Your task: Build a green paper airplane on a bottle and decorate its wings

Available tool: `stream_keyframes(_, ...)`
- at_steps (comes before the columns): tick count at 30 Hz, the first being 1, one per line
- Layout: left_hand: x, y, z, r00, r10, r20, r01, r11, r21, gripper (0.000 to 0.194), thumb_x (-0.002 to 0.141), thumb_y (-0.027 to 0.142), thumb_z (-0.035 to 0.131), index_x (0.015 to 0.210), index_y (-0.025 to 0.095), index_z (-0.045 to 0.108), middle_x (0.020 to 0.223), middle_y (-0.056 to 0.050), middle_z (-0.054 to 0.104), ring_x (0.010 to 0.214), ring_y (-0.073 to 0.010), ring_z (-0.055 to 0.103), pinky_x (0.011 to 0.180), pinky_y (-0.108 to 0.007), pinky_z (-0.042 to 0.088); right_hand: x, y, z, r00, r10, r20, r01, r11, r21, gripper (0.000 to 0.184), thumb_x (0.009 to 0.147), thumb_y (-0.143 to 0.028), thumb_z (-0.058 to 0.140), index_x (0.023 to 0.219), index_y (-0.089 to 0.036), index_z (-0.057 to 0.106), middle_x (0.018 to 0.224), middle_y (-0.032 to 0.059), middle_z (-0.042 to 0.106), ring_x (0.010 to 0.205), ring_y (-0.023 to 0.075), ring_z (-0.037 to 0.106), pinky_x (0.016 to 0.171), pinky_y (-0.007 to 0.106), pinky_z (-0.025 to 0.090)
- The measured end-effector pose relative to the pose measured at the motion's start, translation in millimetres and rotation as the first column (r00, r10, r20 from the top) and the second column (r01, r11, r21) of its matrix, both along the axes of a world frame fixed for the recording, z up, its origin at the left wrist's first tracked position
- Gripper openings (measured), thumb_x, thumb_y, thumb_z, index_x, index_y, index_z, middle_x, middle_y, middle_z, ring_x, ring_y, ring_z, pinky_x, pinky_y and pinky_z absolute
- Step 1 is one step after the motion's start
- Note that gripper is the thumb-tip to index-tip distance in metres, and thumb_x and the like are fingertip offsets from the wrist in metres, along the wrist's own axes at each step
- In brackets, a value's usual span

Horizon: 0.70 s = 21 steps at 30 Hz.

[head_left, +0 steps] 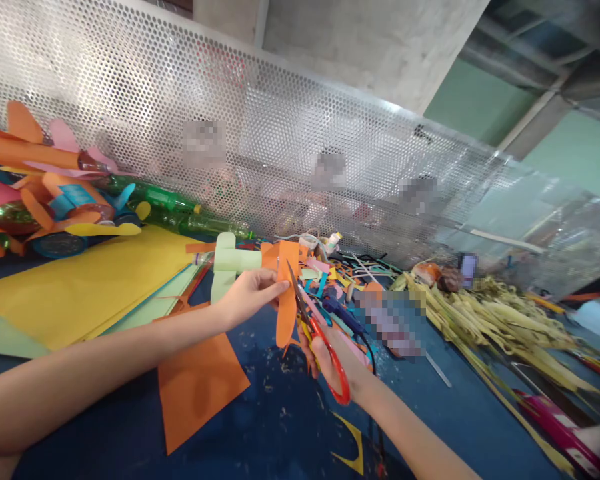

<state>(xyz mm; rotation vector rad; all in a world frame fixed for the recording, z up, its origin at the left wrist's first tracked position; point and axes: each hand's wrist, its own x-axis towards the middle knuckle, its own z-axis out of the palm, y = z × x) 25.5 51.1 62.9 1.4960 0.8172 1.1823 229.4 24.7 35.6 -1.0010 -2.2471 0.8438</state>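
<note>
- Far left of the scissors (pixel 316 327): plastic bottles dressed with paper petals (pixel 55 157), and beside them plain green plastic bottles (pixel 165 198); I cannot tell whether anything is inside any of them.
- Left of the scissors: a yellow paper sheet (pixel 90 287) over pale green sheets (pixel 5 333); nearer to the person, an orange paper sheet (pixel 200 390) on the dark blue tabletop (pixel 280 420).
- Just left of the scissors: the left hand (pixel 253 293) pinches an orange paper strip (pixel 287 310), thumb near the blade. If the strip bends or slips, I think the cut may go crooked, or the thumb may be nicked.
- At the scissors: the right hand (pixel 330 353) grasps their handles, with a blade across the strip.
- Just right of the scissors: paper scraps (pixel 324 285) and a blue glue gun (pixel 339 308); its black cord (pixel 373 360) passes near the right wrist, which could catch and drag it.
- Far right of the scissors: a pile of dry leaf strips (pixel 490 317).
</note>
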Motion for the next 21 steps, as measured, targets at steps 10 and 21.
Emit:
stream_keyframes(10, 0.0, -0.2, 1.4, 1.000, 0.010, 0.006, -0.010, 1.000, -0.008, 0.029, 0.077, 0.043, 0.061, 0.078, 0.014, 0.065, 0.072, -0.003, 0.066, 0.063, -0.0130, 0.059, 0.060, -0.024, 0.048, 1.2, 1.1, -3.9, 1.000, -0.028, 0.015, 0.027, 0.999, 0.042, 0.049, 0.088, -0.063, 0.025, 0.075, -0.021, 0.045, 0.061, 0.0006, 0.048, 0.049, 0.0142, 0.044, 0.045, 0.027, 0.039)
stream_keyframes(21, 0.5, 1.8, -0.8, 1.000, 0.011, 0.028, -0.011, 1.000, -0.019, 0.030, 0.076, 0.043, 0.063, 0.078, 0.013, 0.066, 0.072, -0.004, 0.067, 0.062, -0.0127, 0.059, 0.059, -0.023, 0.049, 0.7, 0.7, -1.4, 0.999, -0.038, 0.035, 0.037, 0.999, 0.035, 0.050, 0.087, -0.065, 0.026, 0.074, -0.020, 0.044, 0.059, -0.0006, 0.046, 0.051, 0.0140, 0.045, 0.045, 0.026, 0.039)
